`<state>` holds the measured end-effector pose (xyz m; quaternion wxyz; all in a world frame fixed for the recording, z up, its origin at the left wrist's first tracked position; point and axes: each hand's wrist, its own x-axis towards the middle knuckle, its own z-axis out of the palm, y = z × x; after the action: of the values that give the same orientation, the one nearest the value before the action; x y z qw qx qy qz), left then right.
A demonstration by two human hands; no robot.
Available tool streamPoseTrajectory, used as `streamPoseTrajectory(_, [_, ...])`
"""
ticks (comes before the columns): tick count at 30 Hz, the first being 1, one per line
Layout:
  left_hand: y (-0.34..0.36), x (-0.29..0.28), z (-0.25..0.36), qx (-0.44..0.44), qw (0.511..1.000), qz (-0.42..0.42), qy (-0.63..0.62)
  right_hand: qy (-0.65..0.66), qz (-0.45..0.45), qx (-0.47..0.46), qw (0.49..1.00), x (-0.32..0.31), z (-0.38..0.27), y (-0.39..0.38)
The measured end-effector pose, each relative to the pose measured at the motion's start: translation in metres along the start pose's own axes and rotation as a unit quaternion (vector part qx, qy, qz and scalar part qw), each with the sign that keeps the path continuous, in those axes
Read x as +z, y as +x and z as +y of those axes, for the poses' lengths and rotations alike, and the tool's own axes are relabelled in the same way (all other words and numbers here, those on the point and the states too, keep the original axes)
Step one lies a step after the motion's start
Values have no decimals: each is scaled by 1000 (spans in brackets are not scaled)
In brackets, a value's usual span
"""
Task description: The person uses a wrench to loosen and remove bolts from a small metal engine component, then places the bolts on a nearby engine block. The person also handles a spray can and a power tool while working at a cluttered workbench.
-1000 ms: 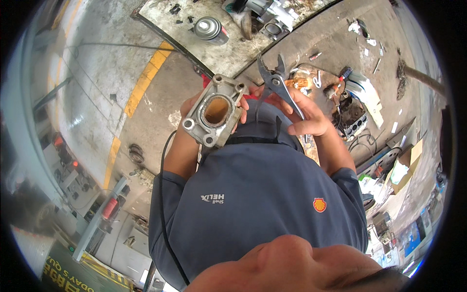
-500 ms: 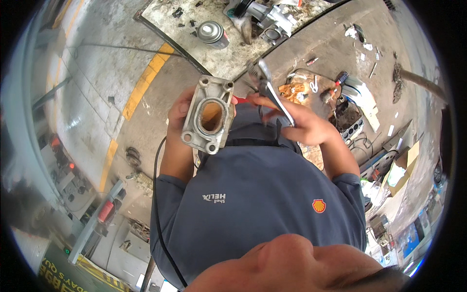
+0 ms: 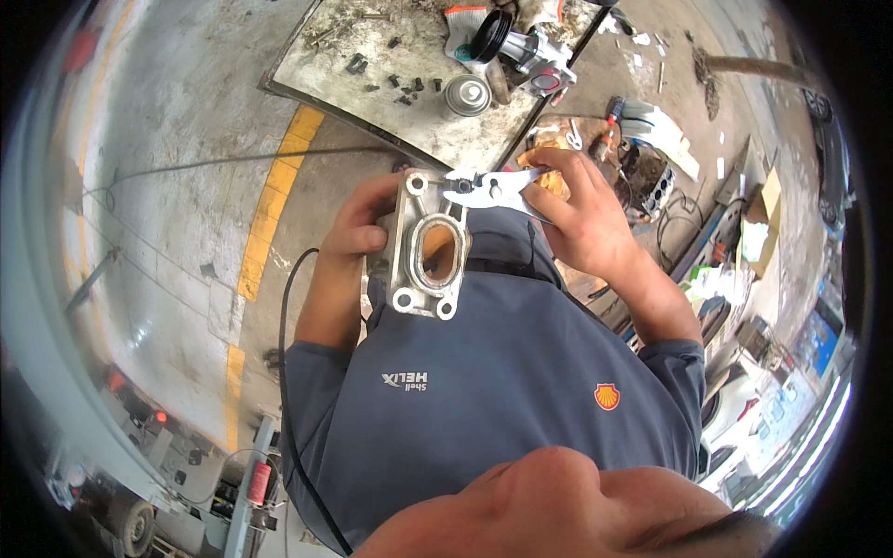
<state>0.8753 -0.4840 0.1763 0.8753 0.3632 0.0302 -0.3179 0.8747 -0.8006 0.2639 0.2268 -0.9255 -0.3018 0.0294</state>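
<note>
My left hand (image 3: 367, 223) grips the side of a cast metal housing (image 3: 405, 260), which has an oval opening and holes at its corners. My right hand (image 3: 586, 219) holds silver slip-joint pliers (image 3: 493, 191) sideways, their jaws at a small dark piece (image 3: 464, 186) on the housing's upper right corner; whether they grip it I cannot tell. My fingertips on the far side of the housing are hidden.
Ahead stands a grimy metal table (image 3: 326, 65) with a spray can (image 3: 467, 96), small dark bolts (image 3: 357, 62), gloves (image 3: 460, 23) and a pump (image 3: 539, 60). An engine block (image 3: 651, 186) and scattered parts lie at right. A cable (image 3: 214, 154) crosses the floor at left.
The pliers have swung down from upright to sideways, their jaws now at the housing's corner. The housing has moved slightly right, and the view has shifted.
</note>
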Motion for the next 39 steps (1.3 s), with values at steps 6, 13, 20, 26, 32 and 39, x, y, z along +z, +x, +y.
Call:
streamPoseTrajectory(6, [-18,-31,38,-14,988,-133,76,31,101,64,992,18,-37,17])
streamPoseTrajectory(13, [-23,-19,79,-12,933,-142,331,-52,-32,50,997,27,-49,28])
streamPoseTrajectory(20, [-35,-9,58,-12,928,-66,366,-41,-53,56,996,43,-50,23])
streamPoseTrajectory(26, [-36,-8,54,5,919,-85,384,-17,-77,39,996,36,-44,18])
streamPoseTrajectory(32, [-40,-10,51,-22,915,-97,392,-12,-88,23,996,34,-41,16])
streamPoseTrajectory(39, [-39,-18,46,-75,937,-55,337,43,-112,87,989,42,-41,19])
